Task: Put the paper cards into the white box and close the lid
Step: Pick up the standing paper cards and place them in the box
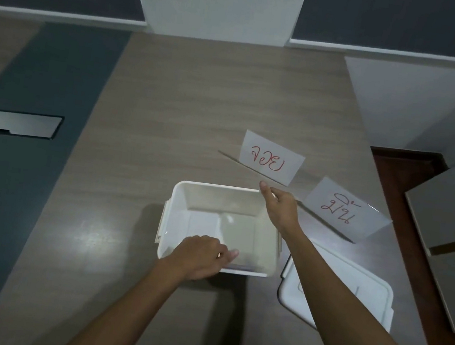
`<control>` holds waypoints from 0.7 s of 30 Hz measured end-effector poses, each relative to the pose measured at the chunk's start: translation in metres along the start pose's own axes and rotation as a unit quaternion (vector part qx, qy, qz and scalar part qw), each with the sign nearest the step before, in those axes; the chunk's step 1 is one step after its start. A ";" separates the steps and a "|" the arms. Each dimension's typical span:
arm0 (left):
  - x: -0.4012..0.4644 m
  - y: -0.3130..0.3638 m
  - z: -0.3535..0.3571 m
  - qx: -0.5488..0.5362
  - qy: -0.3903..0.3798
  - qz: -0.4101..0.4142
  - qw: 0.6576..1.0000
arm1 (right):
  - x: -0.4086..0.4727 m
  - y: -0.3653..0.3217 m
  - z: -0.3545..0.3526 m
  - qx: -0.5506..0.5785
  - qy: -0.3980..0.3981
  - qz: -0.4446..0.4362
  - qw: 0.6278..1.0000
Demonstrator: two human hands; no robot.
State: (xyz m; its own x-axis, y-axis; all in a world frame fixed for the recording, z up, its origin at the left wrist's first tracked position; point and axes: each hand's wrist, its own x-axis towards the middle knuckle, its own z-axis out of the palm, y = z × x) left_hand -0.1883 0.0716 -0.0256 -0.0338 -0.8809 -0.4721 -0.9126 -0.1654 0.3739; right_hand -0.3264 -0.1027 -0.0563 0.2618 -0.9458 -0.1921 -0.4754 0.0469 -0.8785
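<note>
An open white box (pixel 179 194) stands on the wooden table in front of me. A pale card (pixel 237 232) lies flat on its bottom. My left hand (pixel 200 256) rests on the box's near rim, fingers curled over it. My right hand (pixel 279 209) pinches the lower edge of a white paper card with red writing (pixel 270 158), held upright beyond the box's far right corner. A second white card with red writing (pixel 345 209) stands tilted on the table to the right. The white lid (pixel 349 292) lies flat on the table right of the box.
A dark strip runs along the table's left side with a metal cable hatch (pixel 21 123) set in it. The table's right edge drops to a brown floor (pixel 395 172). A grey cabinet (pixel 453 218) stands at the far right.
</note>
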 end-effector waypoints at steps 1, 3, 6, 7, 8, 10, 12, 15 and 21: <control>-0.001 -0.001 0.000 -0.006 -0.009 -0.007 1.000 | 0.000 0.000 0.001 0.003 0.003 -0.002 1.000; -0.002 -0.003 -0.001 -0.011 -0.015 -0.011 1.000 | 0.000 0.001 0.001 0.011 0.009 -0.004 1.000; -0.003 -0.006 -0.005 -0.023 -0.021 -0.020 0.999 | 0.001 0.002 0.001 0.011 0.012 -0.004 1.000; -0.003 -0.008 -0.006 -0.027 -0.015 -0.028 0.999 | 0.003 0.002 0.002 0.009 0.016 -0.004 1.000; -0.003 -0.010 -0.007 -0.028 -0.009 -0.032 0.999 | 0.005 0.000 0.002 0.007 0.021 -0.007 1.000; -0.003 -0.012 -0.011 -0.030 0.002 -0.036 0.999 | 0.009 -0.001 0.000 0.005 0.028 -0.007 1.000; -0.002 -0.016 -0.017 -0.061 0.058 -0.024 0.996 | 0.018 -0.004 -0.001 -0.002 0.021 -0.001 1.000; 0.003 -0.030 -0.026 -0.109 0.281 0.011 0.953 | 0.036 -0.010 -0.009 -0.071 0.019 -0.017 0.997; 0.022 -0.079 -0.022 -0.224 0.308 -0.175 0.908 | 0.099 -0.032 -0.019 -0.275 0.092 -0.135 0.947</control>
State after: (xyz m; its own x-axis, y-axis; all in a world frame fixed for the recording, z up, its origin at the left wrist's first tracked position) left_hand -0.1079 0.0559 -0.0483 0.5859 -0.7981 -0.1404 -0.5618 -0.5249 0.6394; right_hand -0.3009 -0.2042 -0.0390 0.3093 -0.9417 0.1322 -0.7910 -0.3320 -0.5139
